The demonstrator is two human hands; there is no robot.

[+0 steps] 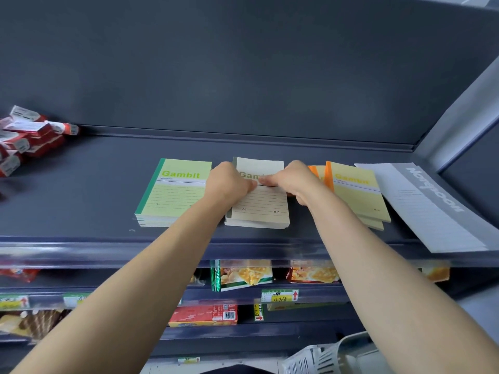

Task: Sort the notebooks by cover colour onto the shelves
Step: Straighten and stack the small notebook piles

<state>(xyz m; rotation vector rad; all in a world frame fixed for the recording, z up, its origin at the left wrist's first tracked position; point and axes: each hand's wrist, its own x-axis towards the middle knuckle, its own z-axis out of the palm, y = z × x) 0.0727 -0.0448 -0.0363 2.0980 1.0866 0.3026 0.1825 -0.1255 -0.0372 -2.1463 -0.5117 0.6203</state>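
On the dark top shelf (94, 201) lie three stacks of Gambit notebooks. The green-spined stack (172, 193) is on the left, a grey-spined beige stack (259, 209) in the middle, an orange-spined yellow stack (356, 193) on the right. Both hands are on the middle stack. My left hand (226, 184) holds its left edge with curled fingers. My right hand (294, 182) grips its right edge, thumb lying across the cover. A large white notebook (432, 209) lies at the far right, overhanging the shelf edge.
Red and white small boxes (24, 139) are piled at the shelf's far left. Lower shelves hold snack packets (243, 276) and a red box (205, 315), with price tags along the rails. A white basket (324, 357) sits at the bottom right.
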